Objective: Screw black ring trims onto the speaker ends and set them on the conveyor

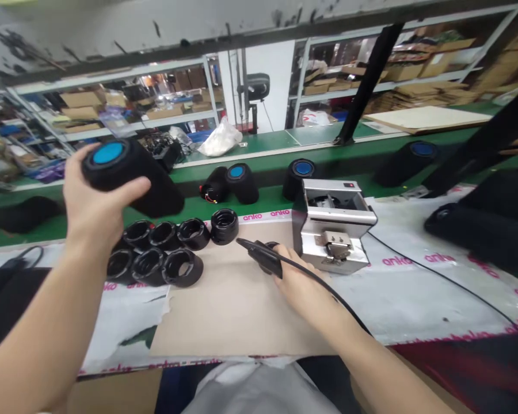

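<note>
L hand clamped round black speaker w/ blue top, held up above desk. To its right, black rings on cardboard. R hand clamped on corded screwdriver, metal box just beside it on the right.

Plastic-covered workbench, cardboard sheet, black rings, metal screw feeder
</note>
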Motion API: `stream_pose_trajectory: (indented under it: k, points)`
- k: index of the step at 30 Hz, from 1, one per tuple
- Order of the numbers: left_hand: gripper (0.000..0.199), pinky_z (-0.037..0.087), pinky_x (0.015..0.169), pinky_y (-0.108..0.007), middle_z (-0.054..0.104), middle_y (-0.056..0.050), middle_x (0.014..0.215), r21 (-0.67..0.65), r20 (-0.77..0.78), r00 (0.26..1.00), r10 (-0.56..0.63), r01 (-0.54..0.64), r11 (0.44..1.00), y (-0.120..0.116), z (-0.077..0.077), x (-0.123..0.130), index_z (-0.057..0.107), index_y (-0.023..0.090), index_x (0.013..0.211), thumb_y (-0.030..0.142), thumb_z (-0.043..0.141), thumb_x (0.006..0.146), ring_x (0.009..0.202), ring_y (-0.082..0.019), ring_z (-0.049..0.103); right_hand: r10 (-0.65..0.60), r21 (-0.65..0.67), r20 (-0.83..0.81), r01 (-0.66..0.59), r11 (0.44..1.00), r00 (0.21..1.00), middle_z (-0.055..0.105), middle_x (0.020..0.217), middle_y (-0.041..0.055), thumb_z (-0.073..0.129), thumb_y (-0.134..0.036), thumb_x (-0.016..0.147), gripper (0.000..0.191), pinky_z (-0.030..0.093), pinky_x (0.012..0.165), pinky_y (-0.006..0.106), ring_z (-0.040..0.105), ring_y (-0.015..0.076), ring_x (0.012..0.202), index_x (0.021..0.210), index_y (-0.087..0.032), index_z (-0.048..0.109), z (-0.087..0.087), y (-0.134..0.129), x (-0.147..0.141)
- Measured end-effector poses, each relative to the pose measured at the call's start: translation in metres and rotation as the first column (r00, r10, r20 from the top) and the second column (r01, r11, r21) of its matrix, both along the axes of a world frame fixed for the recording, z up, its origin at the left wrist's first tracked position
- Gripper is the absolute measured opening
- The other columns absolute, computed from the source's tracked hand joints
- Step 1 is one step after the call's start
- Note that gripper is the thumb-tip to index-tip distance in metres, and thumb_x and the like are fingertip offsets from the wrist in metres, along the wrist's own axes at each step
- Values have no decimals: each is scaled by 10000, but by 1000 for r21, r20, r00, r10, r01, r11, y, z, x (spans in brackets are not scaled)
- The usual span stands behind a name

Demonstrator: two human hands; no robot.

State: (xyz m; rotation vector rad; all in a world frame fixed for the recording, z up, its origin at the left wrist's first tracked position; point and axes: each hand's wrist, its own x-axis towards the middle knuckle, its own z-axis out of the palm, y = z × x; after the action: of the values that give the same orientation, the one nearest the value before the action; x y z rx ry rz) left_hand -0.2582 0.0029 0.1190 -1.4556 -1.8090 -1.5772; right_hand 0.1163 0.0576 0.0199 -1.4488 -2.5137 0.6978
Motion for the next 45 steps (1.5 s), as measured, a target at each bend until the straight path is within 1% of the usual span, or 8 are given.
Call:
stream_pose_trajectory:
  k: [5,10,14,23,29,35,42,45]
  points:
    - [1009,597,1120,-501,725,-107,1404,-138,139,963,-233,251,958,-83,-37,126,663,210,1405,420,1081,511,1295,-380,711,-42,-48,-46,40,998,998,768,1116,76,589,-153,1024,276,433,682,321,754,317,884,1278,-239,654,-9,8,1]
    - [941,627,1064,-471,697,-124,1419,-109,483,811,-331,431,896,-73,-110,207,548,259,1437,355,1026,633,1282,-351,737,-216,-50,-298,211,976,930,770,1148,62,792,-388,932,421,583,798,336,752,273,991,1302,-250,648,19,10,33]
    - [1025,553,1183,-533,602,-159,1543,-58,646,696,-314,454,889,-58,-143,239,459,268,1497,382,1023,649,1416,-384,657,-343,-239,-636,246,939,691,771,980,27,965,-405,695,469,609,777,299,727,207,833,1058,-230,726,53,-11,55]
    - [938,451,1294,-567,455,-142,1709,-103,727,568,-386,646,757,-70,-127,231,405,310,1611,351,906,820,1596,-392,476,-363,-383,-722,96,919,589,769,999,15,1010,-335,656,481,602,679,201,685,123,715,1021,-218,718,64,-32,69]
    - [1243,402,1294,-670,491,-184,1636,-121,692,663,-287,499,858,-76,-135,246,347,296,1621,449,1060,614,1560,-461,492,-408,-381,-676,183,906,614,757,906,9,947,-388,752,421,619,719,243,720,160,740,1042,-220,693,48,-39,62]
    - [1067,150,1393,-663,182,-63,1865,-112,750,472,-463,781,614,-109,-137,241,47,484,1750,349,777,984,1737,-366,165,-481,-478,-689,158,864,543,727,730,14,929,-412,793,448,624,601,289,696,192,582,1065,-201,643,30,-45,56]
    - [1325,397,1304,-613,434,-164,1752,-95,811,238,-534,955,281,-58,-134,190,421,334,1678,361,1101,542,1588,-458,465,-524,-517,-740,142,844,422,762,811,18,945,-402,768,468,609,640,271,719,182,635,1045,-209,621,37,-48,56]
    - [1142,493,1224,-619,644,-191,1529,-91,783,315,-536,911,403,-48,-139,208,559,254,1504,369,1107,509,1424,-448,638,-476,-426,-736,217,879,481,747,836,9,971,-380,730,479,625,685,297,710,179,669,1046,-204,657,41,-45,61]
